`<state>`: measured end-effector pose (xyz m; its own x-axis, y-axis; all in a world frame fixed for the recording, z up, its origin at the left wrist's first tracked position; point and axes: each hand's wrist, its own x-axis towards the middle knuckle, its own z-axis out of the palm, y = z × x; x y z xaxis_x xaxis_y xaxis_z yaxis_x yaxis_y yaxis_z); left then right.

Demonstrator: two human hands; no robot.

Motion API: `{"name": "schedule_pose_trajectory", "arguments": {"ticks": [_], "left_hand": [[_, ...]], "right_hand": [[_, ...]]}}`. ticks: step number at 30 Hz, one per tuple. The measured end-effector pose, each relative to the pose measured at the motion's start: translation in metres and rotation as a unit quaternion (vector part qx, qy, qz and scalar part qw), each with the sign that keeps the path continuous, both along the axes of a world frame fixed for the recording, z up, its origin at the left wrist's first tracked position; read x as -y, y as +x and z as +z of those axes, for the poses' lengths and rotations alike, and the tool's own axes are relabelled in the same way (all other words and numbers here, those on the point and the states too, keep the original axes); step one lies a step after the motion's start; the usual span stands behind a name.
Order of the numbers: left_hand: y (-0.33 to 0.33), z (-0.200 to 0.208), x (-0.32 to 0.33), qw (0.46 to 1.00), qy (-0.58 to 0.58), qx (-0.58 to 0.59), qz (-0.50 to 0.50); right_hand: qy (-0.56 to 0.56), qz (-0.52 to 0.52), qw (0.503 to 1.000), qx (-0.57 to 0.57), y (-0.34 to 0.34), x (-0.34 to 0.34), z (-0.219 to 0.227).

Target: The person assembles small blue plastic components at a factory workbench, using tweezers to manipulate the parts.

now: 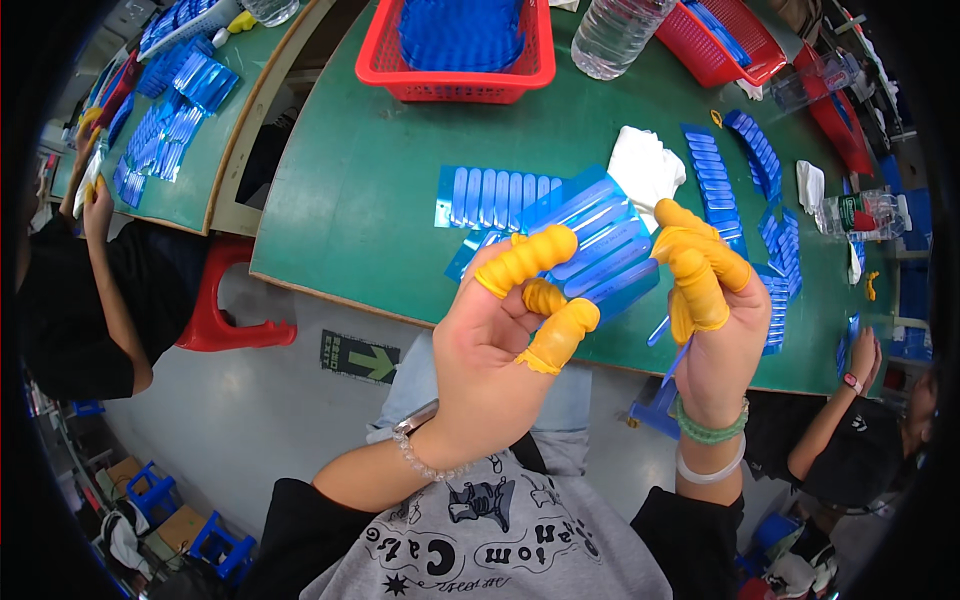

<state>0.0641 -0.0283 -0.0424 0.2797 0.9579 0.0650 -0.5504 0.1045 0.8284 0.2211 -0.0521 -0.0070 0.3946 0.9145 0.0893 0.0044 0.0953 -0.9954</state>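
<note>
Holding one blue sheet [606, 238]: one left hand [500, 345]

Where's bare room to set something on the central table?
The table is bare left of the flat sheet and between it and the middle red basket. Crowded around the held sheet and right of the white cloth, with more sheets.

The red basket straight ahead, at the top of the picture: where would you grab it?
Probably hold the red basket by its rim, coming from left and right together: the rim flares outward, offering fingers a ledge, while blue pieces fill much of the inside.
</note>
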Motion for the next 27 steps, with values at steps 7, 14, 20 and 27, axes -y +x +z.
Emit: {"name": "schedule_pose_trajectory", "arguments": {"ticks": [7,14,20,27], "left_hand": [[0.001,-0.001,0.003,0.999,0.032,-0.024,-0.002],[-0.004,0.0,0.006,0.999,-0.041,0.003,-0.008],[-0.003,-0.001,0.006,0.999,-0.043,-0.002,-0.027],[-0.007,-0.002,0.003,0.998,-0.039,0.001,-0.041]], "right_hand": [[0.01,-0.054,0.998,-0.025,0.0,-0.002,0.003],[-0.016,-0.05,0.998,-0.045,0.018,-0.002,0.008],[-0.089,0.066,0.99,-0.09,0.008,0.005,0.008],[-0.057,0.087,0.994,0.035,0.006,0.008,0.007]]}}
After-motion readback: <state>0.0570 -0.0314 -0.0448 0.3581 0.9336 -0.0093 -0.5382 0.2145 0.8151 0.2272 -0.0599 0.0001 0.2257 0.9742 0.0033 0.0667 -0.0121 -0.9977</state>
